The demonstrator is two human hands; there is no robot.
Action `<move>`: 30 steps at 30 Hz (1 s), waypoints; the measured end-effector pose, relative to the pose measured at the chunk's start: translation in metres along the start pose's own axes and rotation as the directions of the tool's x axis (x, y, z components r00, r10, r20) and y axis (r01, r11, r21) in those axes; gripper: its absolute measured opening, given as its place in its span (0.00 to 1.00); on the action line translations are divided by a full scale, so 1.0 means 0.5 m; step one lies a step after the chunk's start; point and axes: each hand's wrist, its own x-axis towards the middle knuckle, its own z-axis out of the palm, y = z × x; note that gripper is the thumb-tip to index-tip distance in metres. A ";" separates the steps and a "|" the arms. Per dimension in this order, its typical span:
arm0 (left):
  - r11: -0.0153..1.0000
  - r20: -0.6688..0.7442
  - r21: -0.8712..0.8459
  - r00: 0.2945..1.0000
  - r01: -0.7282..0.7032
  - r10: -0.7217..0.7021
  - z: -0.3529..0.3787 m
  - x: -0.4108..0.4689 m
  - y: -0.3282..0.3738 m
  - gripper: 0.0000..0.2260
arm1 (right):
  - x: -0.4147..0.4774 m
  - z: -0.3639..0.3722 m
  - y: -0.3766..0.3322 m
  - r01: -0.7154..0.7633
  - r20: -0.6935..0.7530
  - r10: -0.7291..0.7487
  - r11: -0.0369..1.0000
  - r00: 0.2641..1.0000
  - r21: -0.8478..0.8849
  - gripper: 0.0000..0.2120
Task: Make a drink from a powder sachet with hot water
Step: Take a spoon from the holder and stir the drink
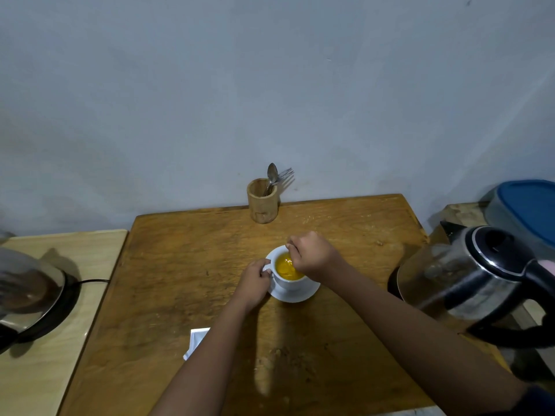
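A white cup point(285, 283) full of orange-yellow drink point(286, 268) stands on a white saucer point(295, 295) in the middle of the wooden table point(180, 280). My left hand point(255, 282) grips the cup's handle on its left side. Over the cup's right rim, my right hand point(312, 255) is closed around a spoon whose bowl dips into the drink; the spoon is mostly hidden by the fingers. A white sachet point(196, 340) lies on the table near me, partly under my left forearm. The steel and glass kettle point(468, 274) stands at the right.
A wooden holder point(262, 202) with a spoon and a fork stands at the table's far edge by the wall. A dark appliance point(30, 292) with a cord sits on a lighter table to the left. A blue-lidded container point(528, 208) is at the far right.
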 end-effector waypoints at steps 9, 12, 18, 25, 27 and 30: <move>1.000 0.017 0.023 1.000 -0.006 0.006 -0.002 0.004 0.002 0.15 | 0.003 0.016 -0.029 -0.031 -0.063 0.040 0.988 0.997 0.151 0.13; 1.000 0.027 0.014 1.000 0.005 -0.006 -0.004 0.006 0.001 0.15 | 0.006 0.026 -0.036 -0.065 -0.111 0.088 0.978 0.990 0.198 0.13; 0.998 0.042 0.058 0.998 -0.038 0.036 -0.007 0.004 0.001 0.14 | 0.009 0.018 -0.016 -0.121 -0.115 0.146 0.972 0.983 0.202 0.12; 0.994 0.041 0.105 0.999 -0.040 0.036 -0.007 0.006 0.008 0.15 | -0.008 -0.025 0.011 -0.082 -0.045 0.096 0.965 0.994 0.250 0.04; 0.990 0.042 0.127 0.998 -0.057 0.052 -0.007 0.006 0.009 0.15 | -0.015 -0.036 0.010 -0.061 -0.033 0.073 0.962 0.997 0.264 0.05; 0.982 0.054 0.170 0.996 -0.080 0.072 -0.008 0.005 0.012 0.14 | -0.029 -0.046 0.005 -0.011 -0.027 0.020 0.959 0.999 0.284 0.05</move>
